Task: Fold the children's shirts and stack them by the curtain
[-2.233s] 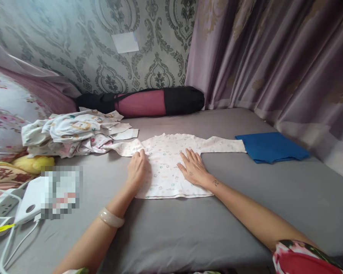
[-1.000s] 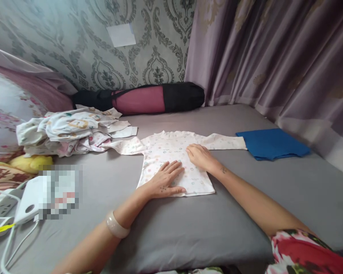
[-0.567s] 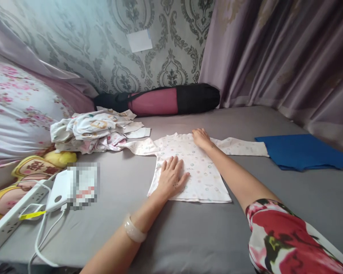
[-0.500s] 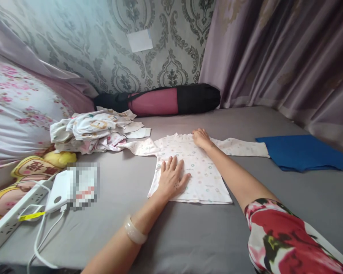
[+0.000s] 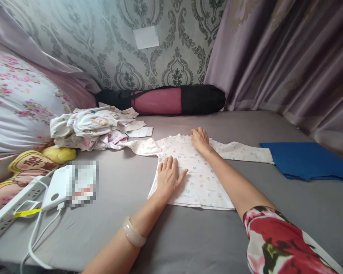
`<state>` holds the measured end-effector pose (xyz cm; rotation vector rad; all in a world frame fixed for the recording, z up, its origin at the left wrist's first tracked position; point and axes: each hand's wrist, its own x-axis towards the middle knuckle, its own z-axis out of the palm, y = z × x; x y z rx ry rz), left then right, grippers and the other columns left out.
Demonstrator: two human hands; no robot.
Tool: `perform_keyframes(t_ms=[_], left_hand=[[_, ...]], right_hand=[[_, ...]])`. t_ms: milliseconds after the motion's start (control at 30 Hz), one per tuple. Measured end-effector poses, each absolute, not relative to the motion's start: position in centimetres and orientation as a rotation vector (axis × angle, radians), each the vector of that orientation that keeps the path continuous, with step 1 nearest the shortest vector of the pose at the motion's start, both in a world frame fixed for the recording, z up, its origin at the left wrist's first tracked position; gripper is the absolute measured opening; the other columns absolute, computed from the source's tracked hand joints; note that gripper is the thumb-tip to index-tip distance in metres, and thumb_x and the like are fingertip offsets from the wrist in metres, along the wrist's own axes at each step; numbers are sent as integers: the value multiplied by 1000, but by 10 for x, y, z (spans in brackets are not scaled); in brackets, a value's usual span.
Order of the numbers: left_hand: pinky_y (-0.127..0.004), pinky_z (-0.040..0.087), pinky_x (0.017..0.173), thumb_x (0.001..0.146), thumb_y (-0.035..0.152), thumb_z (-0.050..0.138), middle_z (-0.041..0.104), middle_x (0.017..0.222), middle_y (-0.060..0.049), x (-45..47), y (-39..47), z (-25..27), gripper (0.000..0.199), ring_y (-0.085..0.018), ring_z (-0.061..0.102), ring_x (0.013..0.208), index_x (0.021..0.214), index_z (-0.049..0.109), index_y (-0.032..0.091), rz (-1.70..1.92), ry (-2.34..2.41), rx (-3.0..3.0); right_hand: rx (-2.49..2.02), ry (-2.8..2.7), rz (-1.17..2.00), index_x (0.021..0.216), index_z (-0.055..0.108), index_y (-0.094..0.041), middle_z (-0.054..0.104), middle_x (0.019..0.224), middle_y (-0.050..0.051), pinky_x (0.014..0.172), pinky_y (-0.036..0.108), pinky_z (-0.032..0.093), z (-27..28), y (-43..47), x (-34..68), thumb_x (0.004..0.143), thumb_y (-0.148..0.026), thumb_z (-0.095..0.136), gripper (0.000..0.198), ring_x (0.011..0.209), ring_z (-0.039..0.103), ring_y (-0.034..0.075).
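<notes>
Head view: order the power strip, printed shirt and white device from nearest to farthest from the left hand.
1. Printed shirt: under the left hand.
2. White device: off to its left.
3. Power strip: farther left, past the device.

At the frame's centre, the left hand (image 5: 169, 178) is lying flat on a shirt (image 5: 204, 186) and the right hand (image 5: 200, 140) is touching it higher up, while a blue cloth (image 5: 311, 161) is lying at right.

Soft, muted light — a cool haze pales the wallpaper (image 5: 103, 45) at upper left, while the right-hand curtain (image 5: 262, 57) darkens — with edges stretched and one patch (image 5: 83, 184) pixelated.
</notes>
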<state>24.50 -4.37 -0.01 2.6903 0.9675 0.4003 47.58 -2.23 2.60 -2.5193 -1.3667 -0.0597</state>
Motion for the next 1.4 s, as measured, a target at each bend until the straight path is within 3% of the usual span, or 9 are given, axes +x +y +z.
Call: perform_keyframes(t_ms=[100,267,400,700,933,1067,1167,1300,1400], left_hand=[[-57,27,113,95,55,33,39,151,-22,244,-41,-2,66,-37,30,142,143,39,10,478,1013,2687],[-59,20,115,94,59,31,26,155,-29,245,-40,-5,76,-41,19,146,145,35,2,352,1170,2679],[-61,18,115,94,62,29,23,157,-27,247,-38,-10,78,-41,14,147,148,31,5,367,1178,2648],[-61,14,116,94,61,28,23,156,-27,248,-38,-5,79,-40,15,147,148,32,5,268,1206,2665],[-61,15,116,96,56,28,27,155,-26,244,-39,-4,72,-39,17,147,147,35,5,308,1146,2752],[-59,14,118,99,45,28,36,154,-17,242,-39,-8,56,-33,22,147,144,42,15,419,951,2844],[-54,20,118,100,40,25,39,152,-16,243,-38,-7,53,-30,28,145,143,43,13,344,838,2874],[-52,23,118,100,45,26,35,154,-19,241,-38,-4,59,-30,27,145,144,39,9,248,783,2904],[-54,21,118,98,54,26,33,155,-18,239,-39,-1,64,-30,25,146,146,38,12,229,668,2943]], right_hand=[[-2463,-1498,-9,129,56,-19,57,127,14,98,37,37,29,-8,458,98,-25,36,38,118,50,27],[-2454,-1604,79,132,55,-23,62,123,11,94,35,40,26,17,438,98,-23,34,40,116,54,26],[-2516,-1572,84,124,60,-18,62,122,15,95,36,38,19,25,434,98,-17,28,41,114,55,26],[-2483,-1459,-90,129,54,-14,59,123,17,95,36,37,7,19,425,98,-13,24,43,114,51,27],[-2318,-1671,9,146,38,-16,50,140,15,104,39,33,10,-21,420,99,-23,30,48,126,44,27],[-2219,-1836,184,151,30,-14,32,157,11,116,36,20,9,-56,430,100,-34,31,54,143,27,22],[-2267,-1802,255,153,28,-11,21,161,14,120,39,12,8,-84,442,101,-40,27,59,148,15,24],[-2332,-1787,264,153,28,-11,18,161,14,121,41,10,9,-117,454,101,-44,25,62,149,11,24],[-2374,-1788,230,152,30,-12,20,161,14,121,42,10,9,-135,460,101,-46,24,62,149,13,24]])
